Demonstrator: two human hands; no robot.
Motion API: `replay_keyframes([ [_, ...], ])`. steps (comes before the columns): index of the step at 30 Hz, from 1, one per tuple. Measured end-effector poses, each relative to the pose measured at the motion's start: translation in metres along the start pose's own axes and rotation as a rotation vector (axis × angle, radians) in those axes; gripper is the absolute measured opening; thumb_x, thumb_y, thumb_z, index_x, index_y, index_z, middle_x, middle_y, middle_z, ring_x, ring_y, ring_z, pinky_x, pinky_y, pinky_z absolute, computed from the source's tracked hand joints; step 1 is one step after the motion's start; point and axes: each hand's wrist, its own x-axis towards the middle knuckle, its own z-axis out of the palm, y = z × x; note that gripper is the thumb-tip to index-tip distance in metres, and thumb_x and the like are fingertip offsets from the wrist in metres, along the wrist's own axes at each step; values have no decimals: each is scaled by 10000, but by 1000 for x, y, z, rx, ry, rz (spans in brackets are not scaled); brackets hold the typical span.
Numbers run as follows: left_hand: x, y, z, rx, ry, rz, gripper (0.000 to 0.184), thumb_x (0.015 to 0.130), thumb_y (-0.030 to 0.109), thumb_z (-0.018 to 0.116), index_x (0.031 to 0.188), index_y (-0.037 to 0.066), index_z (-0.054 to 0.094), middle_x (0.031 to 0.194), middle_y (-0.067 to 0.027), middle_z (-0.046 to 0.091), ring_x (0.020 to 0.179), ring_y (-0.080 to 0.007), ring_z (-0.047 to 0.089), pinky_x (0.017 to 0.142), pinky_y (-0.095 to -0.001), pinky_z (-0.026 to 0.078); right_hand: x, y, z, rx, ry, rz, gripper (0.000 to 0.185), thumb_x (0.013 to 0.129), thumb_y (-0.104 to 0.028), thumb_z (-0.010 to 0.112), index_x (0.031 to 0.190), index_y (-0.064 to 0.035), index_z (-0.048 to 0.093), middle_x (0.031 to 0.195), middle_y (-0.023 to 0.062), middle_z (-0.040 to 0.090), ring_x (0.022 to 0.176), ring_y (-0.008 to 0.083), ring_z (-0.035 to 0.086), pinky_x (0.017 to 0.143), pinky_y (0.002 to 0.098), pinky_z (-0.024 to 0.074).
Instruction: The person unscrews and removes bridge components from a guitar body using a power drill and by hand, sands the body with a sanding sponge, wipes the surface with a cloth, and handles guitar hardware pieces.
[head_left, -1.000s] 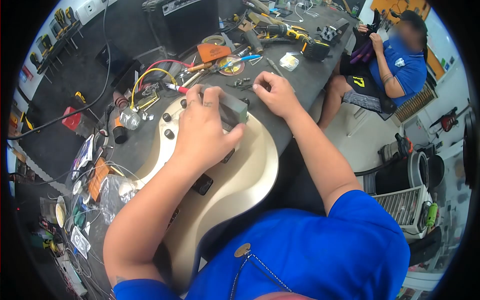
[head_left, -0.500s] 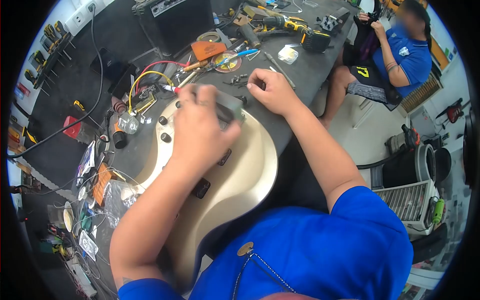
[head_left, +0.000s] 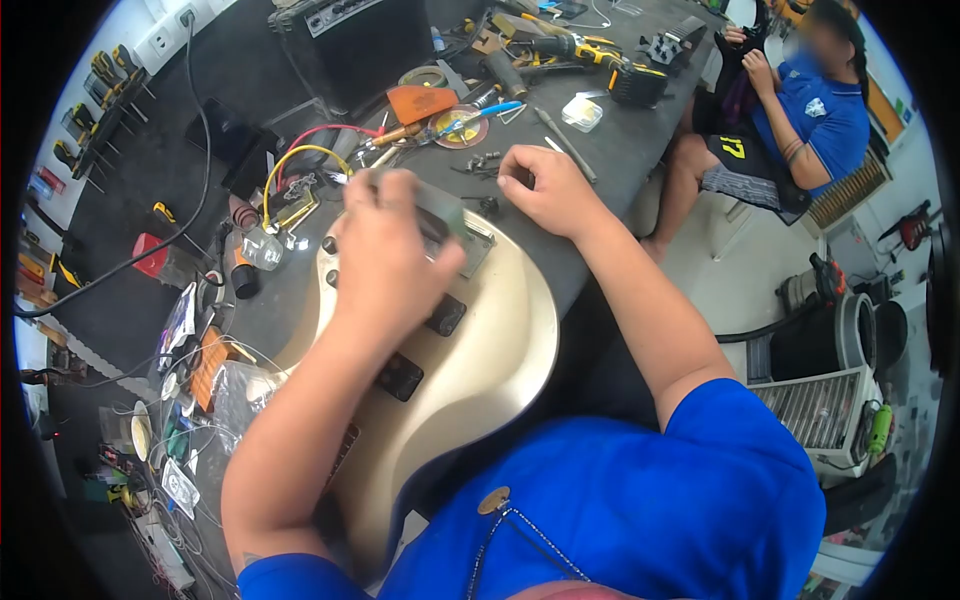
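A cream guitar body [head_left: 500,340] lies on the dark bench in front of me, its edge against my blue shirt. My left hand [head_left: 385,260], slightly blurred, grips a grey rectangular block [head_left: 437,208] over the bridge end of the body. Part of a metal bridge [head_left: 478,250] shows beside the block. Two black pickups [head_left: 446,315] sit below my fingers, and dark knobs [head_left: 331,245] are to the left. Curled with thumb and fingertips together, my right hand [head_left: 545,190] is at the bench beside small metal parts [head_left: 482,162]; what it holds, if anything, is hidden.
Pliers, a yellow drill [head_left: 570,47], an orange block [head_left: 420,103] and red and yellow cables lie beyond the guitar. At left are a clear plastic bag [head_left: 240,395] and loose wires. Another person [head_left: 815,110] sits at the right. An amplifier [head_left: 350,50] stands behind.
My left hand has moved left with the block, uncovering more of the bridge and the pickups. My right hand has stayed near the small metal parts.
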Motion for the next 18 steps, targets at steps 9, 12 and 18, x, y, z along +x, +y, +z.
replay_keyframes([
  [9,-19,20,-1,48,-29,160,709,810,210,908,1379,46,520,1501,-317,488,1414,-509,536,1173,-598,429,-2,0,2,10,-10,-6,170,947,-160,741,988,3,714,904,132,705,825,250,670,779,392,540],
  [12,-4,-3,-1,76,-16,71,714,794,205,913,1369,45,522,1492,-330,493,1441,-506,512,1164,-601,430,-2,3,0,-11,-24,-5,171,946,-161,740,984,4,714,904,134,706,821,253,672,780,393,543],
  [18,-9,0,-2,83,-3,100,748,767,168,920,1382,56,508,1443,-307,547,1452,-513,500,1172,-597,411,-2,3,1,-27,-22,-12,174,944,-166,742,984,0,713,909,143,713,830,268,682,786,397,550],
])
